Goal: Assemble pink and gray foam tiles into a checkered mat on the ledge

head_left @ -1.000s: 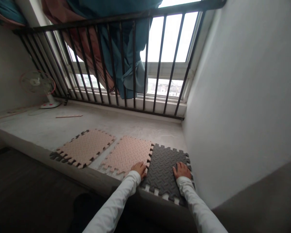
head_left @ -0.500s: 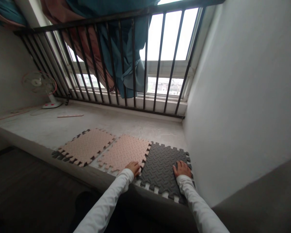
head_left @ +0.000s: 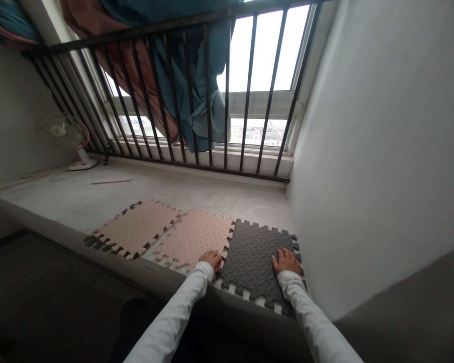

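Note:
A dark grey foam floor tile [head_left: 251, 257] with jigsaw edges lies at the right end of a ledge, near the wall. My right hand [head_left: 287, 261] rests flat on its right part, fingers spread. A pink foam tile [head_left: 196, 237] lies to its left, their toothed edges meeting. My left hand [head_left: 212, 259] lies over the pink tile's near right corner, by the seam with the grey one; its fingers look stretched out. Farther left is a beige foam tile [head_left: 138, 227], with dark tile edges showing beneath it and a narrow gap to the pink tile.
The pale ledge [head_left: 166, 184] ends in a front edge dropping to a dark floor [head_left: 53, 292]. A dark metal railing [head_left: 196, 166] runs before the window and curtain [head_left: 212, 116]. A fan [head_left: 82, 160] and a thin strip [head_left: 111, 181] are left; a white wall [head_left: 371, 151] bounds the right.
My view has shifted slightly. Both hands appear a little farther right, still on the tiles. The tiles' arrangement looks nearly the same.

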`<state>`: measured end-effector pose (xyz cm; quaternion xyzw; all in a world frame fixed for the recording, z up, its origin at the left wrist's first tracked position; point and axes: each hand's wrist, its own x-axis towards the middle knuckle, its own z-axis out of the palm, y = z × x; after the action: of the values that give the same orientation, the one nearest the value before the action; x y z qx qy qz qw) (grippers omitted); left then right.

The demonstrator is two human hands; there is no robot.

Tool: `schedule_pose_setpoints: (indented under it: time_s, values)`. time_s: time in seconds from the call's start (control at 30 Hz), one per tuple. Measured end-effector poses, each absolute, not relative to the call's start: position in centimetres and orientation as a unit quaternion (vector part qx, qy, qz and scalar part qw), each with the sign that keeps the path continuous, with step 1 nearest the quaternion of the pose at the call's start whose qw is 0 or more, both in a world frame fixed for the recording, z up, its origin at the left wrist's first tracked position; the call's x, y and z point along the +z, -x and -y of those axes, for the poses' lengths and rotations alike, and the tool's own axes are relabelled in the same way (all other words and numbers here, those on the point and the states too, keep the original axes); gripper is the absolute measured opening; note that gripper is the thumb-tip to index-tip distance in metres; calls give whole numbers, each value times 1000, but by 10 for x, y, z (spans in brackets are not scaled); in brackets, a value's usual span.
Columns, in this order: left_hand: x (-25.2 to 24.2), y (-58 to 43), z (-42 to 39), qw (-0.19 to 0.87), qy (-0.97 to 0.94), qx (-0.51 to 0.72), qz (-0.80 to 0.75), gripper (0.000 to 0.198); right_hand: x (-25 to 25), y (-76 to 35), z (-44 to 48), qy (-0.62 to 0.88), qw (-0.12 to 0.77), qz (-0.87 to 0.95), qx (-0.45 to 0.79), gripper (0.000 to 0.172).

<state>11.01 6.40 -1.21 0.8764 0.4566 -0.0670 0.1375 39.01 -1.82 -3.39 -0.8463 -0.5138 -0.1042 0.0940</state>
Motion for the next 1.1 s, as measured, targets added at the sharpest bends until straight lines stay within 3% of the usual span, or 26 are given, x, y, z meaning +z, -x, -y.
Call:
schedule_pose_setpoints:
  time_s: [0.5, 0.8, 1.1]
  values:
    - [6, -109, -35, 147, -862, -88, -477, 50, -26, -388, 20, 850, 84, 513, -88, 36]
    - [-10, -105, -24, 138, -862, -40, -487, 45, -48, -401, 16, 839, 84, 527, -103, 38]
    - [-7, -101, -30, 164, -850, -52, -499, 47, -29, -390, 20, 847, 66, 518, -104, 35]
